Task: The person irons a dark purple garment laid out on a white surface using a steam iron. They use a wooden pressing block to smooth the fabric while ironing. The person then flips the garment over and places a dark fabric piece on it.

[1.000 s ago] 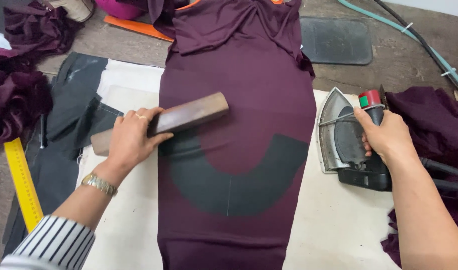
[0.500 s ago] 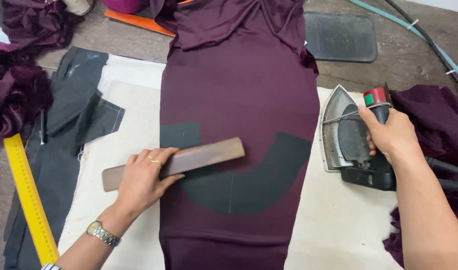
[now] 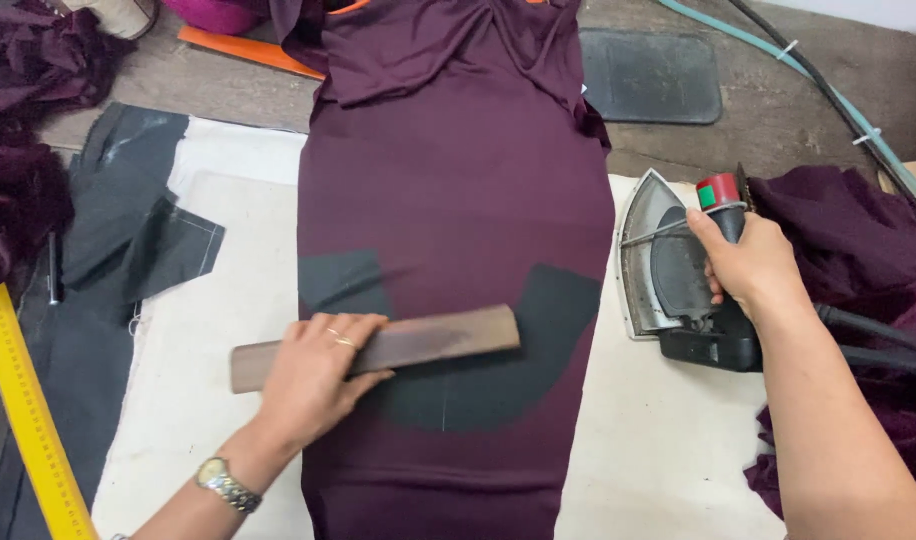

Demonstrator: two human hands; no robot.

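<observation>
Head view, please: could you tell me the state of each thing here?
Iron: tipped on its side, soleplate showing, gripped by right hand.
Wooden block: flat on dark patch, under left hand.
Maroon garment: spread flat.
Yellow ruler: lying flat.

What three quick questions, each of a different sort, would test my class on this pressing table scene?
1. True or false: the iron lies flat, soleplate down, on the maroon garment.
2. Which hand presses the wooden block? A. left hand B. right hand
3. Fill in: the yellow ruler lies at the table's ___ edge.

Key:
1. False: it stands tipped up on the white cloth, beside the garment.
2. A
3. left
</observation>
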